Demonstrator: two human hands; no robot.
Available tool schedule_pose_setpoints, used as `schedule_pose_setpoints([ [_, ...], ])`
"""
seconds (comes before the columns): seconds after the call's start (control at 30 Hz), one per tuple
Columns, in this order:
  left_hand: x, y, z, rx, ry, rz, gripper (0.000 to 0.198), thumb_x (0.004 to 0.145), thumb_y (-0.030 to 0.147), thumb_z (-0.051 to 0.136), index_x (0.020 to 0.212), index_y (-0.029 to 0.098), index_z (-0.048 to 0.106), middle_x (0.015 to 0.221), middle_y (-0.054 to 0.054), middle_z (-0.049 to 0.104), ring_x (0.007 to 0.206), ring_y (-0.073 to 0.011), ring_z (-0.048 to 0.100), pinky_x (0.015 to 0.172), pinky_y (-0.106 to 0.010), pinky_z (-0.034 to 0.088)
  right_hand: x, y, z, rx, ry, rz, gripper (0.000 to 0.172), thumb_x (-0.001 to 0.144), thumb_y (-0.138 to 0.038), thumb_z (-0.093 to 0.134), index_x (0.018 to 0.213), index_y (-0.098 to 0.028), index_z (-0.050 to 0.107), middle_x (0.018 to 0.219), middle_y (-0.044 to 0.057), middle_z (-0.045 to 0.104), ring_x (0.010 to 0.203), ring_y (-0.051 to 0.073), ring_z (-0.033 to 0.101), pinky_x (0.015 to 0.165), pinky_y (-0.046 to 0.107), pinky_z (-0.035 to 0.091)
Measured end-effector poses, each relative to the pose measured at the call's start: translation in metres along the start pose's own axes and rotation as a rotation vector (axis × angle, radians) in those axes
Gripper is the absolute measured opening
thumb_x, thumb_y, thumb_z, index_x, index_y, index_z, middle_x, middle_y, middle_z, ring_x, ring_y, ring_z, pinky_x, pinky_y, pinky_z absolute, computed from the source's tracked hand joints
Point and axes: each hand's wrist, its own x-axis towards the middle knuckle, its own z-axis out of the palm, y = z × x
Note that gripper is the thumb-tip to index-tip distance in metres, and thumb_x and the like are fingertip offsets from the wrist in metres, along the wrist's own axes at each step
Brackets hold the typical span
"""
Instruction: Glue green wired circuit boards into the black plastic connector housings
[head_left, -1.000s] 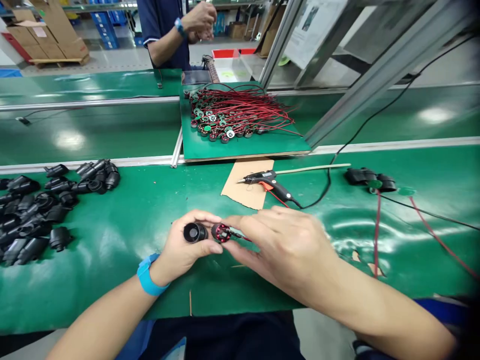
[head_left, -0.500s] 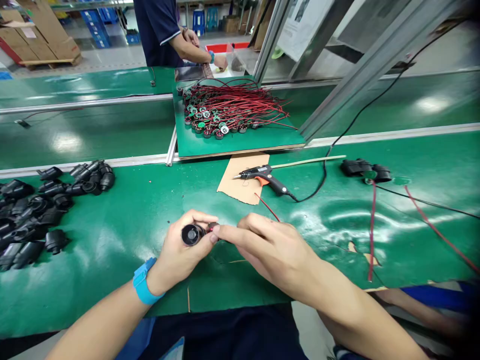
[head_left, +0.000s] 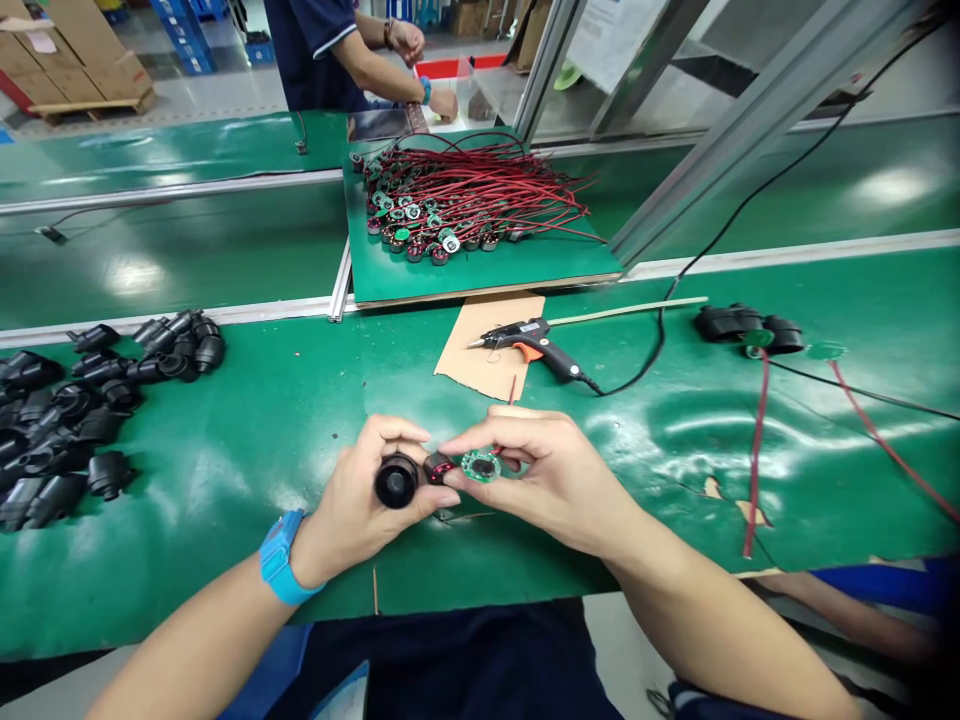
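My left hand (head_left: 352,500) is wrapped round a black cylindrical housing (head_left: 396,481), its round end facing up. Against the housing's right side sits a small dark round part (head_left: 437,467) with red on it, between the fingertips of both hands. My right hand (head_left: 555,475) pinches a small round green circuit board (head_left: 481,466) by its edge, just right of that part. A red wire shows behind the right fingers. Beyond my hands, a glue gun (head_left: 540,345) lies on a piece of cardboard (head_left: 472,370).
Black housings (head_left: 67,410) are heaped at the left. A raised green board (head_left: 420,285) bears many round parts with red wires (head_left: 487,190). More black parts (head_left: 742,325) lie right, near a cable. Across the bench, a person's arms (head_left: 382,75) reach over a tray.
My right hand has opened out slightly, and the green board now shows between its fingers. The housing has shifted a little right. The other person's far hand has moved right.
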Motion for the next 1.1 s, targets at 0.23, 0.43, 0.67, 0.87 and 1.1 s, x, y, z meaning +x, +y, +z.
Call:
schedule_pose_setpoints([
  [0.23,0.007,-0.004,-0.007,0.100,-0.045,-0.036,0.049,0.073,0.041,0.090,0.092,0.022,0.049,0.103,-0.002,0.066,0.086,-0.0145,0.065,0.075,-0.027,0.050,-0.005,-0.002,-0.007,-0.129,0.205,-0.108,0.012,0.084,-0.018,0.081,0.096,-0.018,0.081,0.069,0.000,0.066,0.058,0.009,0.053,0.053,0.023,0.040],
  [0.43,0.012,-0.003,-0.010,0.076,-0.161,-0.144,0.046,0.066,0.043,0.093,0.097,0.021,0.069,0.094,-0.001,0.058,0.082,-0.0157,0.062,0.066,-0.026,0.054,0.002,-0.006,-0.011,0.093,0.033,-0.014,0.007,0.082,-0.021,0.083,0.089,-0.020,0.082,0.063,-0.003,0.060,0.053,0.007,0.044,0.046,0.022,0.032],
  [0.67,0.014,0.003,-0.010,-0.025,-0.309,-0.231,0.031,0.075,0.031,0.090,0.097,0.019,0.071,0.091,0.001,0.070,0.076,-0.0126,0.069,0.070,-0.023,0.057,0.007,-0.002,-0.014,0.049,-0.230,0.050,0.010,0.086,-0.020,0.078,0.095,-0.018,0.081,0.075,0.000,0.068,0.063,0.009,0.059,0.057,0.021,0.042],
  [0.87,0.018,0.002,-0.013,0.093,-0.381,-0.119,0.033,0.079,0.032,0.086,0.108,0.021,0.075,0.100,-0.001,0.073,0.083,-0.0124,0.066,0.075,-0.021,0.055,0.004,-0.007,-0.014,-0.174,-0.224,0.000,0.009,0.087,-0.021,0.078,0.096,-0.019,0.080,0.076,0.000,0.066,0.066,0.010,0.059,0.059,0.023,0.040],
  [1.1,0.018,-0.001,-0.014,0.134,-0.407,-0.101,0.031,0.082,0.034,0.084,0.109,0.021,0.076,0.105,-0.005,0.073,0.095,-0.0180,0.069,0.083,-0.027,0.056,0.004,-0.004,-0.022,-0.130,-0.327,0.022,0.021,0.092,-0.023,0.074,0.112,-0.023,0.075,0.093,0.002,0.071,0.080,0.014,0.065,0.070,0.025,0.048],
])
